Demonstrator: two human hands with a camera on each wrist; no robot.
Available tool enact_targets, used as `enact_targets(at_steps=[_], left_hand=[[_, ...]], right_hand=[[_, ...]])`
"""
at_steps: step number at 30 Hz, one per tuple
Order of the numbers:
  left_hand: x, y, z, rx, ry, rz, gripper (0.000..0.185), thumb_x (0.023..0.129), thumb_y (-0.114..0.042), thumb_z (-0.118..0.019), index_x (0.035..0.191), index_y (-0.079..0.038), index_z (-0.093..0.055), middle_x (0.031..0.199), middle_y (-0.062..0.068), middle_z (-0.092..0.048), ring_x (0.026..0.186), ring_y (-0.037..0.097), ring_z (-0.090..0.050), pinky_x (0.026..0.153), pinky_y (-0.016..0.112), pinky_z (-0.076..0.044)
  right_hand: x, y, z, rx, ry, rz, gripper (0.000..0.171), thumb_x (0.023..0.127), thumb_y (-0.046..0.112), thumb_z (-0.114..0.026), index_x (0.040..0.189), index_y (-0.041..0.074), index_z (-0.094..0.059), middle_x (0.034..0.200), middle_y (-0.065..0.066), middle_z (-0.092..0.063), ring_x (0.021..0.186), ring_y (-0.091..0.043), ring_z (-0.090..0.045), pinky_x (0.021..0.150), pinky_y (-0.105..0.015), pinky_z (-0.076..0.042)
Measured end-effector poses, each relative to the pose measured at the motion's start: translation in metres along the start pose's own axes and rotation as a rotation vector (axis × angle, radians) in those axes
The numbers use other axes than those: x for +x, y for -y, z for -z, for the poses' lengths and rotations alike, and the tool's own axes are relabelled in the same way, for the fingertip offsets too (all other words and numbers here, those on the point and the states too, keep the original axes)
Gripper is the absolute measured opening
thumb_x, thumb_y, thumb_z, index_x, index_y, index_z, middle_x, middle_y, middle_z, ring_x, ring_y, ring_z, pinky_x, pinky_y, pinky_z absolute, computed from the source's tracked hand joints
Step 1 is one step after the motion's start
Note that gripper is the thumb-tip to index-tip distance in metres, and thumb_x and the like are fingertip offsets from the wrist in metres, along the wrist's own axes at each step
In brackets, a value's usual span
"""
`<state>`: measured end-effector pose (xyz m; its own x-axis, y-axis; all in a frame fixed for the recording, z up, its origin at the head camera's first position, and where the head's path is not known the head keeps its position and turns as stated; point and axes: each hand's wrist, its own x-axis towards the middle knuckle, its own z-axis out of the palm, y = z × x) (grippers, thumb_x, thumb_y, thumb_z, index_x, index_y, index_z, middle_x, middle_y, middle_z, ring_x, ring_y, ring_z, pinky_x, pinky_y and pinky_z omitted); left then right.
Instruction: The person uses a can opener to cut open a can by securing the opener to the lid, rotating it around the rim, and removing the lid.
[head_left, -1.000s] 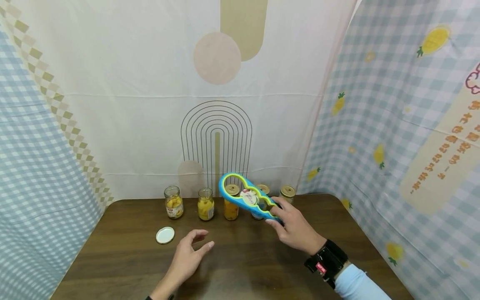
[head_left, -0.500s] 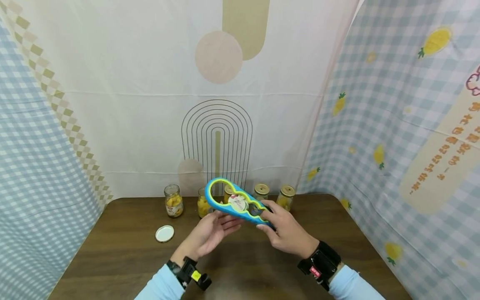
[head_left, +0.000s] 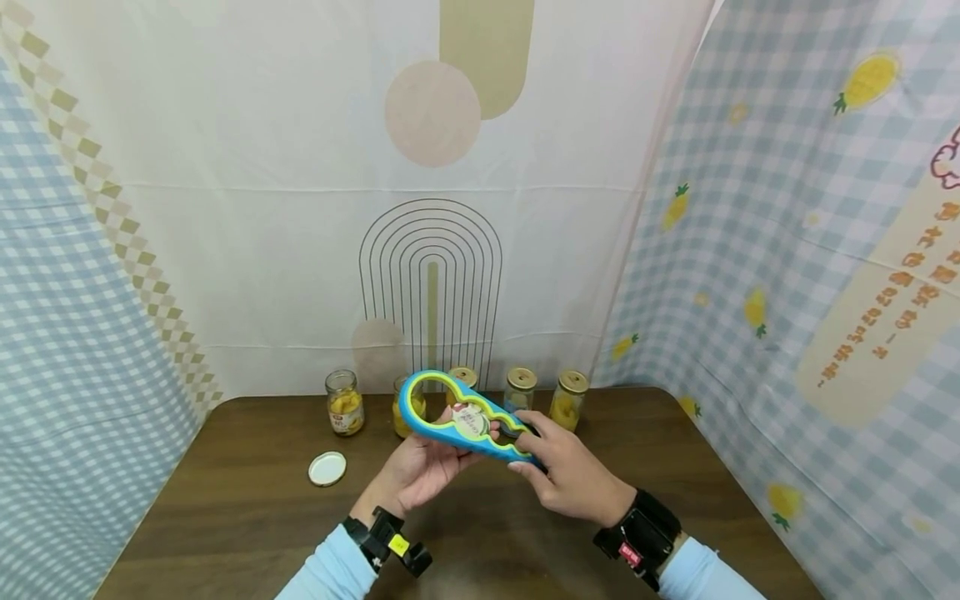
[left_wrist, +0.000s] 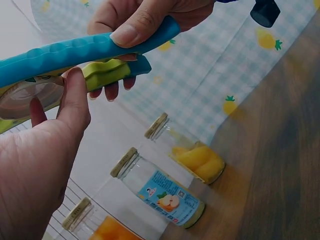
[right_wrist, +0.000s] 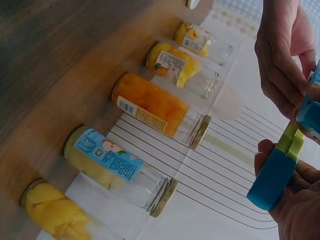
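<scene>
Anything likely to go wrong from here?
1. The right hand grips the opener near one end; if the left hand lets go, the far end might dip.
2. The leftmost jar and the jar beside it have no lids on, so a knock could spill them.
3. The loose lid lies to the left of the left hand and may get swept aside.

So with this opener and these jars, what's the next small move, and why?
Probably bring the opener to the orange jar: the right hand grips the opener, and that jar's gold lid is on, while the two leftmost jars stand open.
</scene>
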<state>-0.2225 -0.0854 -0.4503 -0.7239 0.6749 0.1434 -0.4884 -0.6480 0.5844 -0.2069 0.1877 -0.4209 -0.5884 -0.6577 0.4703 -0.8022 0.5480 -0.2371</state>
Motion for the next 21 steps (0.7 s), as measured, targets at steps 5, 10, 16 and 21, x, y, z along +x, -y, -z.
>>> enact_targets(at_steps=[5, 10, 16, 21], left_hand=[[-0.0006, 0.0008, -0.0001, -0.018, 0.002, 0.005, 0.071, 0.116, -0.039, -0.039, 0.169, -0.010, -0.002, 0.152, 0.013, -0.051, 0.139, 0.023, -0.063, 0.122, 0.037, -0.048], [-0.0009, 0.0009, -0.0016, -0.021, -0.006, 0.000, 0.074, 0.116, -0.039, -0.041, 0.170, -0.010, -0.001, 0.152, 0.013, -0.051, 0.139, 0.023, -0.063, 0.122, 0.036, -0.049], [-0.0011, 0.0006, -0.0030, -0.034, -0.026, -0.004, 0.077, 0.114, -0.039, -0.047, 0.169, -0.010, -0.002, 0.152, 0.013, -0.051, 0.138, 0.024, -0.064, 0.119, 0.036, -0.051], [-0.0015, -0.0007, -0.0062, -0.041, -0.057, -0.007, 0.075, 0.113, -0.038, -0.049, 0.168, -0.011, -0.006, 0.151, 0.012, -0.050, 0.135, 0.024, -0.066, 0.119, 0.036, -0.052]], right_hand=[[-0.0008, 0.0005, -0.0002, 0.003, -0.006, 0.003, 0.014, 0.104, 0.026, -0.071, 0.100, 0.022, -0.059, 0.149, -0.015, -0.058, 0.102, -0.012, -0.065, 0.079, -0.025, -0.051], [-0.0014, -0.0007, -0.0002, 0.001, -0.008, 0.010, 0.013, 0.105, 0.027, -0.070, 0.101, 0.022, -0.059, 0.151, -0.016, -0.057, 0.101, -0.012, -0.064, 0.078, -0.024, -0.050], [-0.0006, -0.0017, 0.0011, -0.011, -0.012, 0.013, 0.012, 0.105, 0.027, -0.071, 0.102, 0.022, -0.060, 0.151, -0.015, -0.057, 0.104, -0.013, -0.065, 0.079, -0.026, -0.052], [0.0009, -0.0014, 0.0031, -0.019, -0.022, 0.023, 0.011, 0.104, 0.027, -0.072, 0.103, 0.022, -0.061, 0.150, -0.014, -0.057, 0.108, -0.015, -0.066, 0.082, -0.029, -0.056]])
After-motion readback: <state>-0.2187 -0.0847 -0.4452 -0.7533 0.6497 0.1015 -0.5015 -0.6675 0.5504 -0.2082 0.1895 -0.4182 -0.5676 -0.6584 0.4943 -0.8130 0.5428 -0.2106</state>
